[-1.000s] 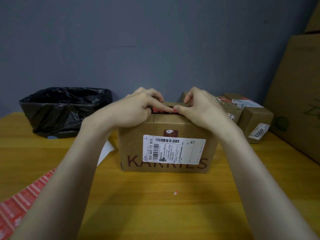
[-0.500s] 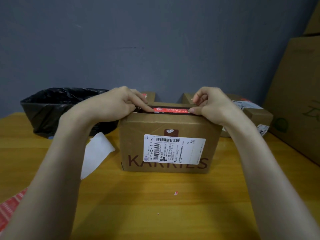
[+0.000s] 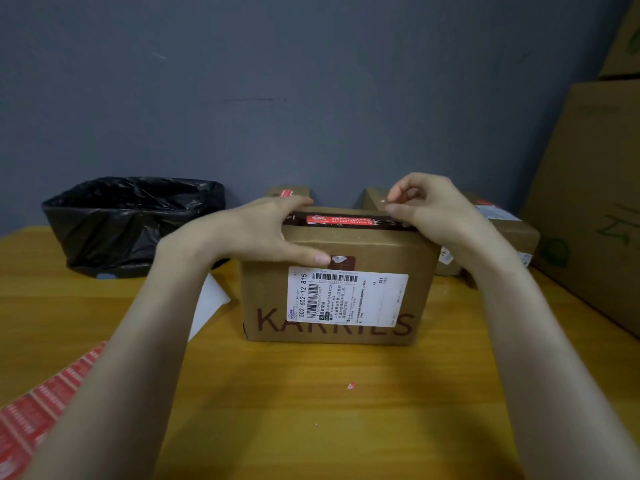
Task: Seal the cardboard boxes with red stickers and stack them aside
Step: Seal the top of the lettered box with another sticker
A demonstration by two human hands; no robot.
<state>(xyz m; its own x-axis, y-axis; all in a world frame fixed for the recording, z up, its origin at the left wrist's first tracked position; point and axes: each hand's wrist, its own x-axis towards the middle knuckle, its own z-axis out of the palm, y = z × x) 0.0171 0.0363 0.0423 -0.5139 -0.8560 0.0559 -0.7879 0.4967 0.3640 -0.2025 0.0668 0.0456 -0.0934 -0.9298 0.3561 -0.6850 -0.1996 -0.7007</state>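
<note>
A brown cardboard box [image 3: 346,247] printed KARRIES, with a white shipping label on its front, stands mid-table. A red sticker [image 3: 341,220] lies flat across its dark top seam. My left hand [image 3: 263,233] grips the box's top left corner, thumb down on the front face and fingers over the top. My right hand [image 3: 433,213] sits at the top right edge with its fingers curled and its thumb on the box top; I see nothing held in it. A sheet of red stickers [image 3: 38,407] lies at the table's left front edge.
A black plastic bag [image 3: 131,220] sits at the back left, with white backing paper [image 3: 211,303] beside the box. Smaller stickered boxes [image 3: 509,233] stand behind and to the right. A large carton [image 3: 595,202] walls the right side. A red scrap [image 3: 350,386] lies on the wooden table [image 3: 311,427].
Both hands slid outward from the middle of the sticker to the box's top corners, uncovering the sticker. My left thumb dropped onto the front face.
</note>
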